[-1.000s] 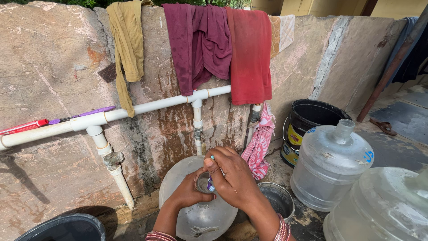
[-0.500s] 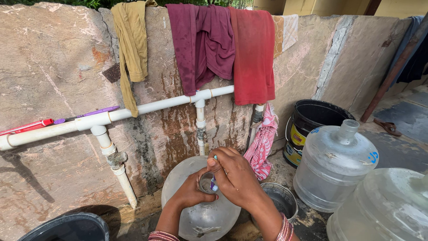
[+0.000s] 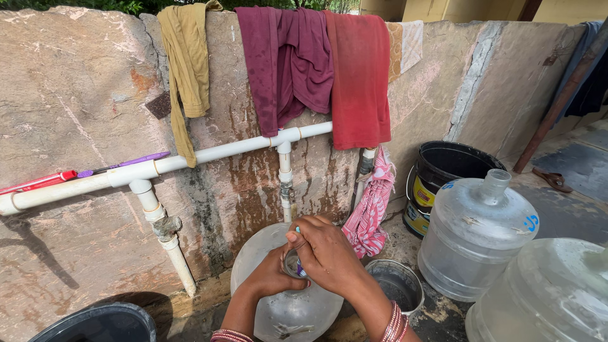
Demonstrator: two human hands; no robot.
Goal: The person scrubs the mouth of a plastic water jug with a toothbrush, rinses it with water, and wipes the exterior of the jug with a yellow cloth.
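Outdoor washing yard: pipe (image 3: 209, 152), water jars (image 3: 475, 240).

Left hand (image 3: 273, 275) cupped low, fingers curled; right hand (image 3: 326, 253) arched over it, fingertips pinched, touching.

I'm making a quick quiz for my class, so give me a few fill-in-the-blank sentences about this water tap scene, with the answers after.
1. Both hands work at the neck of a clear water ____ under the tap.
2. The cloth hanging furthest right of the three on the wall is ____.
3. The bucket by the wall is ____ in colour.
4. The long pipe along the wall is ____.

Answers: jug; red; black; white
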